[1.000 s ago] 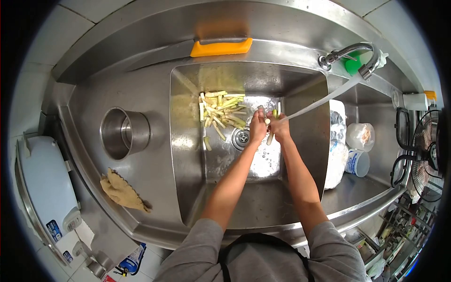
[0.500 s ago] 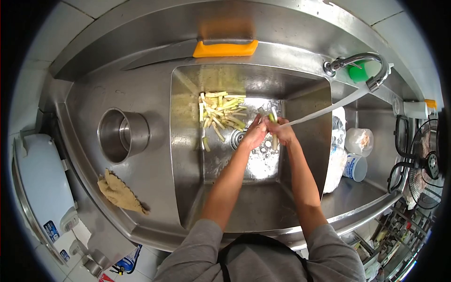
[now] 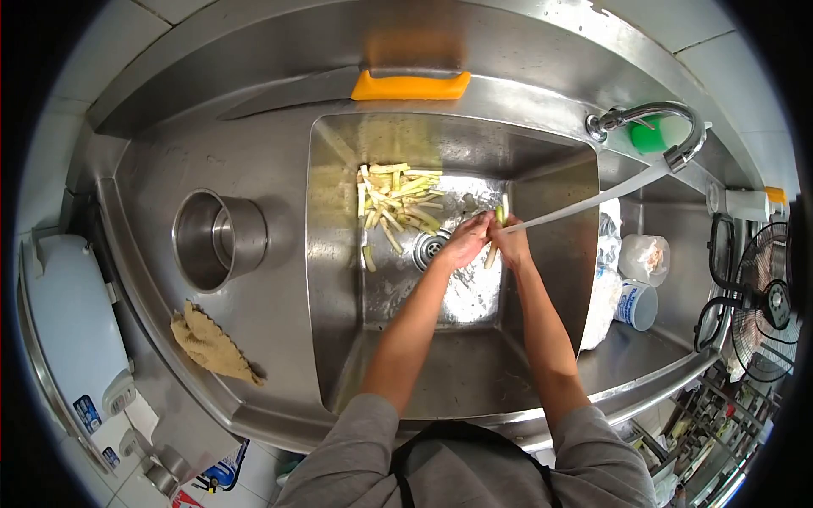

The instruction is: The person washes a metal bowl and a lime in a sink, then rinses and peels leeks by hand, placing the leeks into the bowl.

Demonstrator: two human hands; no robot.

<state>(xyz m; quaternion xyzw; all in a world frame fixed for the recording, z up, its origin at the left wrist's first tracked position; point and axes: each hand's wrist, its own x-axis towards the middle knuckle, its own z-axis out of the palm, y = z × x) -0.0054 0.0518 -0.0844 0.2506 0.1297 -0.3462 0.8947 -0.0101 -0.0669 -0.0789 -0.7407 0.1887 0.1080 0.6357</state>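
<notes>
- Stalks [image 3: 394, 201], cut into short pale-green and cream lengths, lie in a loose pile at the far left of the steel sink's [image 3: 406, 372] floor; one short piece [image 3: 368, 258] sits apart, just nearer the person.
- The right hand [image 3: 511, 242] has its grip curled around a few more pieces [image 3: 500, 213], whose ends stick out above and below the fingers, over the right part of the sink floor.
- The left hand [image 3: 466, 241] meets the right one, fingertips at those pieces; whether its grip clasps any, I cannot tell.
- Water [image 3: 593, 196] runs slantwise from the tap [image 3: 660, 110] onto the right hand.
- The drain [image 3: 432, 245] shows just left of the left hand.
- Behind the sink lies a large knife [image 3: 411, 86], orange handle to the right.
- On the steel desk [image 3: 284, 322] left of the sink stand an open metal pot [image 3: 250, 233] and, nearer the person, a crumpled tan cloth [image 3: 212, 345].
- To the sink's right, a white tub [image 3: 637, 305] sits beside a translucent container [image 3: 644, 258].
</notes>
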